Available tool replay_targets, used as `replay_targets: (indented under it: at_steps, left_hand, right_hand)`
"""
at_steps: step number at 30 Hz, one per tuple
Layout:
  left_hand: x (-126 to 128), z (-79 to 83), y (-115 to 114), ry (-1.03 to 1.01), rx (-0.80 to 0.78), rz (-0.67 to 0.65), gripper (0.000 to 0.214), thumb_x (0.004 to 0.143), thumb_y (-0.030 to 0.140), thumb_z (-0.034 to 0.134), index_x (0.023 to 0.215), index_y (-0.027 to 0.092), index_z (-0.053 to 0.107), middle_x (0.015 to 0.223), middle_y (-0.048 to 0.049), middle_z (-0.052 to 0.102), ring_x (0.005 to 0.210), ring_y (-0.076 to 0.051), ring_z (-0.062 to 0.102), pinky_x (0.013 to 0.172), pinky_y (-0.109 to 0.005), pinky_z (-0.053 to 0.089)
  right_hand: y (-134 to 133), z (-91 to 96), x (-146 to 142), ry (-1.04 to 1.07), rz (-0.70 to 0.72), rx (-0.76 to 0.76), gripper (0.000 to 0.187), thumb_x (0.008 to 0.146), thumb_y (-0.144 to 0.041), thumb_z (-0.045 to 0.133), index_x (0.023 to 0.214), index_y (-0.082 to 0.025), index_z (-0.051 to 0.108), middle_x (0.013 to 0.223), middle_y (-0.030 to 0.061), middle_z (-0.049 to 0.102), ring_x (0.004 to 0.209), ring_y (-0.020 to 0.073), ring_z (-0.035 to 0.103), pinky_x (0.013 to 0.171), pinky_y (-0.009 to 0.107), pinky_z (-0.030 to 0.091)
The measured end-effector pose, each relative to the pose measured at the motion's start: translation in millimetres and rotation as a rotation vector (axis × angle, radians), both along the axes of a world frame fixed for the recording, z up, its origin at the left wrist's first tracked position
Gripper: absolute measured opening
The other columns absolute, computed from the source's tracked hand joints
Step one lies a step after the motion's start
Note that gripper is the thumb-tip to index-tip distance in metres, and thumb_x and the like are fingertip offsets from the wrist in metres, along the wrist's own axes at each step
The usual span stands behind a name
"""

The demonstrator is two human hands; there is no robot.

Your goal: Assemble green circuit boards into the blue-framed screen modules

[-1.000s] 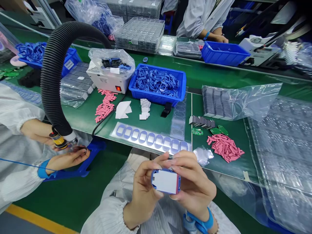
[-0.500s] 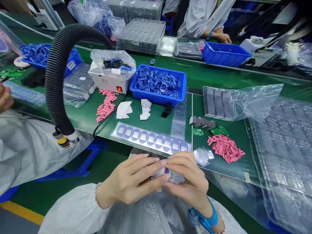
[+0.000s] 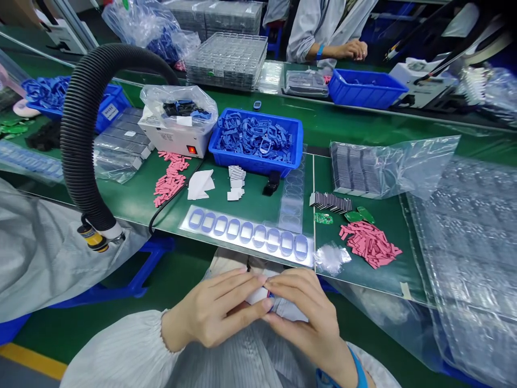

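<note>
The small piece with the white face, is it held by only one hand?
No, the left hand and the right hand both hold the white-faced piece between them.

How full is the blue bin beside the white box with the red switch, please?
Well filled: blue plastic frames heap across the blue bin, hiding its floor.

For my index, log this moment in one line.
left hand: holds white-faced part | right hand: holds same part | ahead: strip of ovals on bench
</note>
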State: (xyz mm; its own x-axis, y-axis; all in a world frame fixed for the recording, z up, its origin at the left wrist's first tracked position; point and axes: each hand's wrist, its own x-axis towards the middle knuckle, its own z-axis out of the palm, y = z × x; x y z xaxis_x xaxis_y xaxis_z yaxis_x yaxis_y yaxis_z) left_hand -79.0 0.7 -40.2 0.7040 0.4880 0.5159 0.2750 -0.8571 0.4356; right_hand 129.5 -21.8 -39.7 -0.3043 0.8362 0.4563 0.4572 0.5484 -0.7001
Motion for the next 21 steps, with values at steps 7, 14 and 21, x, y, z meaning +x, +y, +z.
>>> replay_targets:
  at_steps: [7,14,21]
  left_hand:
    - [6,-16.3,-2,-0.290,-0.508,0.256,0.047,0.078,0.006,0.063,0.118,0.030,0.060,0.111,-0.0073,0.070,0.099,-0.024,0.068,0.086,-0.034,0.056]
    - [5,-23.1,1,-0.768,-1.252,0.571,0.021,0.073,0.033,0.071,0.094,0.027,0.074,0.087,-0.0044,0.077,0.082,-0.022,0.073,0.080,-0.030,0.058]
    - [3,-36.1,-6,-0.801,-1.373,0.608,0.029,0.070,0.040,0.073,0.095,0.026,0.074,0.093,-0.0085,0.076,0.090,-0.027,0.071,0.090,-0.039,0.052]
  right_hand:
    - [0,-16.8,28,0.061,-0.191,-0.176,0.018,0.086,-0.027,0.057,0.103,-0.023,0.061,0.096,0.0055,0.068,0.092,0.0189,0.062,0.082,0.033,0.051]
    - [-3,-40.7,22,0.288,-0.187,-0.856,0.045,0.084,-0.041,0.057,0.126,-0.026,0.048,0.120,0.0096,0.062,0.099,0.0205,0.064,0.082,0.035,0.055]
    - [6,-39.4,-1,0.688,-0.008,-1.099,0.049,0.074,-0.054,0.064,0.117,-0.030,0.060,0.126,0.0082,0.060,0.116,0.0235,0.056,0.095,0.039,0.047]
